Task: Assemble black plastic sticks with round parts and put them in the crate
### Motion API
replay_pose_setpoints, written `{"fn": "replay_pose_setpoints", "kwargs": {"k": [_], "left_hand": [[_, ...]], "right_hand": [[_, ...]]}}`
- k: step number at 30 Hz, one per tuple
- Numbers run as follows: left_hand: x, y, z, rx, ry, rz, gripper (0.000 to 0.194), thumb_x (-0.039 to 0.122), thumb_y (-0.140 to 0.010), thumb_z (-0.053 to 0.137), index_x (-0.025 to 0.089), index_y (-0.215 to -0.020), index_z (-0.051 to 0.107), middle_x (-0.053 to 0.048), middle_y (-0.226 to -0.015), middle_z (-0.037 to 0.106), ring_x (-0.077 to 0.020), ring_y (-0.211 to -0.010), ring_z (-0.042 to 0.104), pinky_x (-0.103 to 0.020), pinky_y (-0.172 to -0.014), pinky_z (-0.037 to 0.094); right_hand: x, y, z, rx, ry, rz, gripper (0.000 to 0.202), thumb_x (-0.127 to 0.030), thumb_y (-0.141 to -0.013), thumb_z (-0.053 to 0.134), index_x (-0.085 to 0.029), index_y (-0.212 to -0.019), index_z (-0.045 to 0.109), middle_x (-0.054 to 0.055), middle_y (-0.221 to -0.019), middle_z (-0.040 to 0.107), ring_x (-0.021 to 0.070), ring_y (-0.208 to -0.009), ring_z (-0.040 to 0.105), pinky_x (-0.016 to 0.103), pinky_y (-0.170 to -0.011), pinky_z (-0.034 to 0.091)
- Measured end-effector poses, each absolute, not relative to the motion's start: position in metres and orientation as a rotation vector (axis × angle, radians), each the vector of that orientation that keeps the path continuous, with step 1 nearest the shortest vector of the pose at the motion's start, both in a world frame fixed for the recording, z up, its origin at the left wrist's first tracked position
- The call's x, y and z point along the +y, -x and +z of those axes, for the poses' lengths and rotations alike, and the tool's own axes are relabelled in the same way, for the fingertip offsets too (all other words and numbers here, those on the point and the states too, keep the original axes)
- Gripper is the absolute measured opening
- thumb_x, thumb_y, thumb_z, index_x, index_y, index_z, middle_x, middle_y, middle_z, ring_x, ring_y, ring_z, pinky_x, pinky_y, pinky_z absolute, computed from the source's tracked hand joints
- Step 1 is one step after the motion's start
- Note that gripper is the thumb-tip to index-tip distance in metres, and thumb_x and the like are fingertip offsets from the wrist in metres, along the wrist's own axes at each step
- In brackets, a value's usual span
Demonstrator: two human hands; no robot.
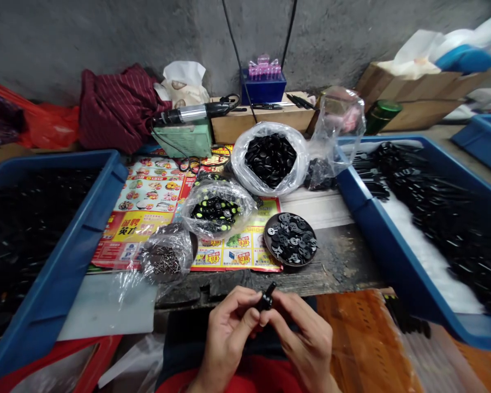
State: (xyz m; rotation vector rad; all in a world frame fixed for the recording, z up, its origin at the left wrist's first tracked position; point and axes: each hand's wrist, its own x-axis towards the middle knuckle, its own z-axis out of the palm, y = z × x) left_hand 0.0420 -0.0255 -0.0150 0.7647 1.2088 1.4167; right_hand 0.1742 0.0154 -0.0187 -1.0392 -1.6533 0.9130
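Observation:
Between my fingertips, just in front of the table's near edge, is a small black plastic part point(267, 297) with a narrow stem pointing up. My left hand point(234, 327) pinches it from the left. My right hand point(300, 330) has its thumb and fingers closed on it from the right. The fingers cover its lower portion. Beyond the hands stands a round dish point(267, 240) of flat black discs with cut-outs. To its left are a plastic bag point(188, 213) of black and lime-green parts and a bag-lined bowl point(186, 265) of small metal screws or pins.
Blue bins point(117, 169) point(362, 218) full of black parts flank the table. A bag point(239, 153) of black round caps sits at the back, near an electric screwdriver point(192, 113) on a green box point(180, 142). Flyers point(147, 191) cover the tabletop. Two cords hang down the wall.

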Motion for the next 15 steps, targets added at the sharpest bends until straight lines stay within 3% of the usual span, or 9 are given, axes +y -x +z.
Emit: {"fn": "replay_pose_setpoints", "kwargs": {"k": [4,8,12,15], "left_hand": [[-0.0242,-0.0407,-0.0147,1.160,-0.748,1.372,0.011,0.028,-0.085,0.066,0.019,-0.087,0.072,-0.002,-0.083,0.057,-0.0082,-0.058,0.051,-0.015,-0.049,0.042],[-0.0254,-0.0393,-0.0103,1.202,-0.825,1.352,0.010,0.027,-0.086,0.064,0.020,-0.086,0.071,-0.002,-0.085,0.058,-0.0092,-0.060,0.051,-0.016,-0.050,0.043],[-0.0265,-0.0385,-0.0075,1.272,-0.933,1.332,0.009,0.025,-0.086,0.063,0.020,-0.086,0.070,-0.003,-0.090,0.059,-0.0103,-0.062,0.055,-0.017,-0.052,0.045],[-0.0262,-0.0386,-0.0088,1.302,-0.973,1.327,0.008,0.024,-0.086,0.063,0.021,-0.088,0.071,-0.003,-0.090,0.059,-0.0105,-0.062,0.056,-0.017,-0.053,0.046]], "right_hand": [[0.0163,-0.1747,-0.0142,-1.583,1.118,1.080,0.003,-0.016,-0.077,0.071,-0.018,-0.076,0.072,-0.001,-0.060,0.061,0.0113,-0.049,0.054,0.020,-0.047,0.042],[0.0196,-0.1735,-0.0119,-1.242,1.208,1.569,0.017,-0.021,-0.071,0.076,-0.017,-0.059,0.065,-0.004,-0.052,0.056,0.0079,-0.039,0.050,0.017,-0.039,0.039],[0.0230,-0.1751,-0.0142,-1.000,1.195,1.890,0.029,-0.035,-0.069,0.078,-0.016,-0.061,0.059,-0.004,-0.047,0.057,0.0074,-0.034,0.048,0.016,-0.033,0.039],[0.0238,-0.1753,-0.0143,-0.900,1.146,1.936,0.035,-0.041,-0.068,0.079,-0.015,-0.062,0.057,-0.004,-0.049,0.058,0.0064,-0.035,0.048,0.015,-0.033,0.041]]}}
